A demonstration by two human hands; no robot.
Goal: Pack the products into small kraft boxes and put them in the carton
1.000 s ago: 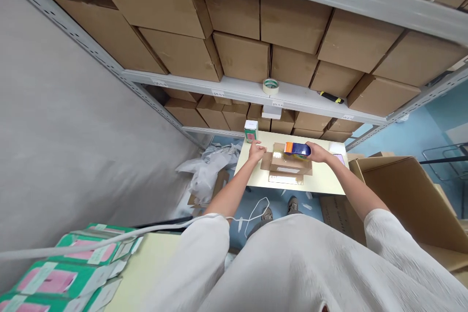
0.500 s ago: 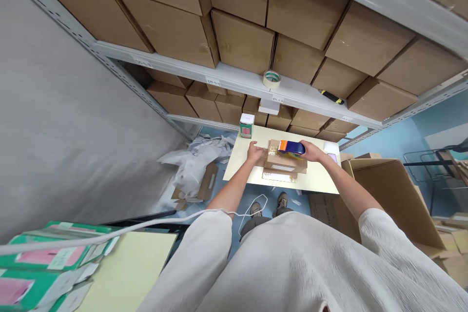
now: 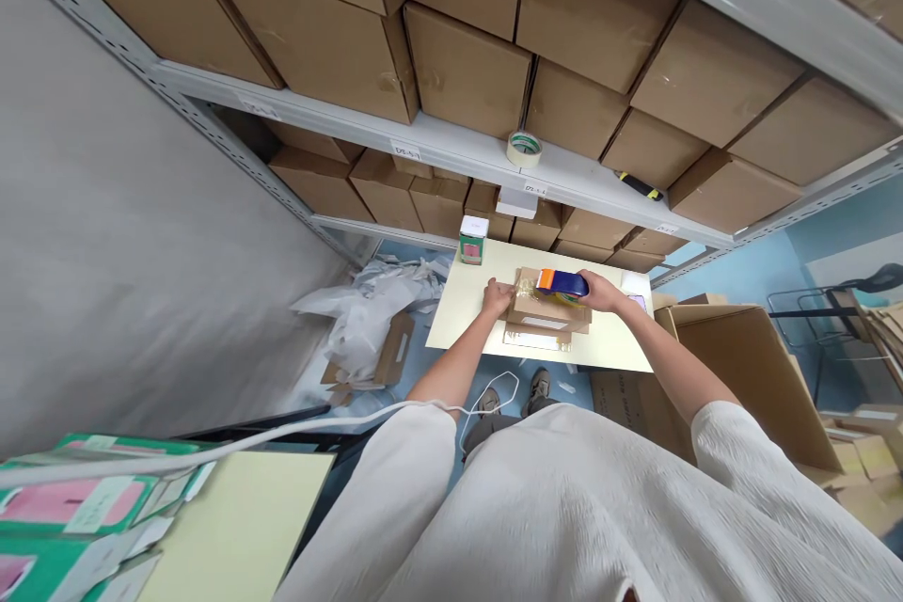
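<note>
Taping a small cardboard box [image 3: 546, 310] on the pale table [image 3: 458, 310]: left hand [image 3: 498, 297] presses flat on its left edge, right hand [image 3: 598, 291] grips the tape dispenser [image 3: 562, 283] on top; steady, even pressure seems best.

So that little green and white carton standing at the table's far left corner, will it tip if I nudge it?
Probably. The green and white carton stands upright, taller than wide, near the table edge, so a high push may topple it. It looks like thin card, likely light.
</note>
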